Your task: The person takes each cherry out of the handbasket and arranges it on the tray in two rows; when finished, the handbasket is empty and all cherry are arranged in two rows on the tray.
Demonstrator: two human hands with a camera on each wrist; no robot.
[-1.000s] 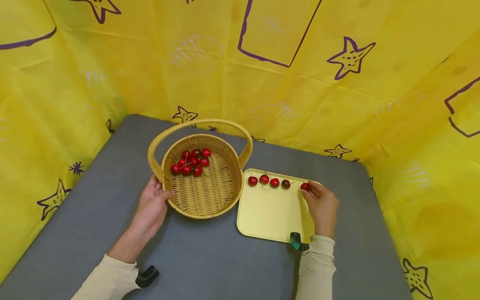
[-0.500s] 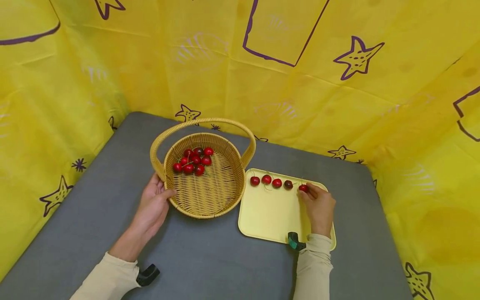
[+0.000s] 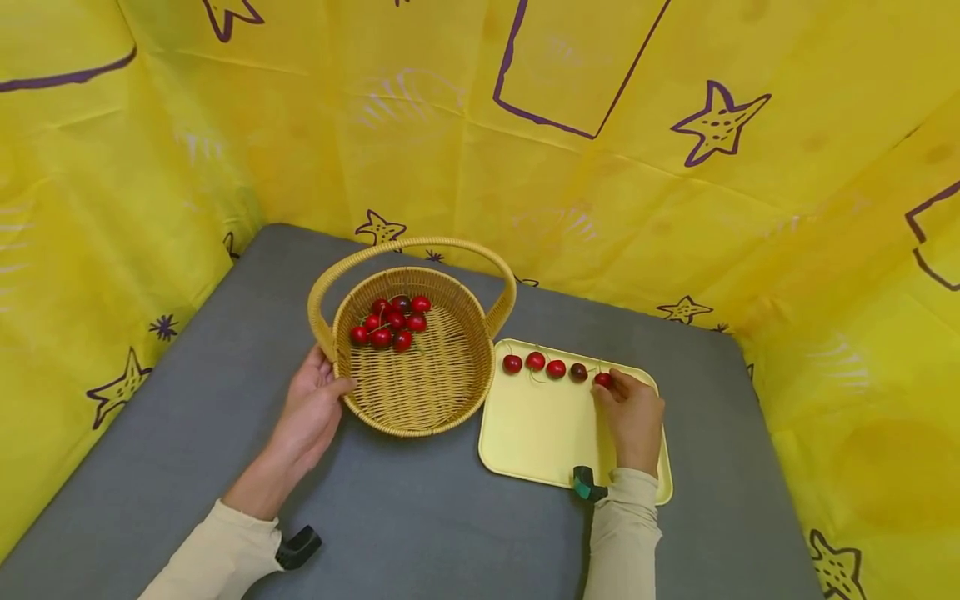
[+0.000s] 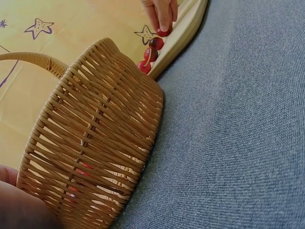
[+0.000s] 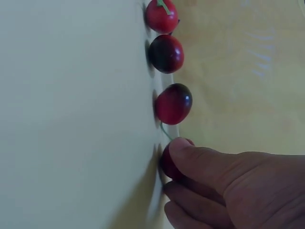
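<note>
Head view: the left hand [image 3: 311, 412] grips the wicker basket [image 3: 412, 392], cherries [image 3: 395, 320] inside; the right hand [image 3: 633, 417] pinches a cherry [image 3: 602, 379] ending a row [image 3: 556, 369] on the yellow tray [image 3: 532, 433]. Left wrist: the basket sits on the surface [image 4: 238, 119]. Right wrist: that held cherry is just beside its neighbour [image 5: 174, 104].

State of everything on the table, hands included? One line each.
Basket: upright, partly filled
Basket handle: raised
Cherries in basket: clustered toward far left
Tray: lying flat, mostly bare
Four tray cherries: lined along far edge, unheld
Fifth cherry: pinched, tray contact unclear
Left hand: gripping basket side
Right hand: pinching fifth cherry
</note>
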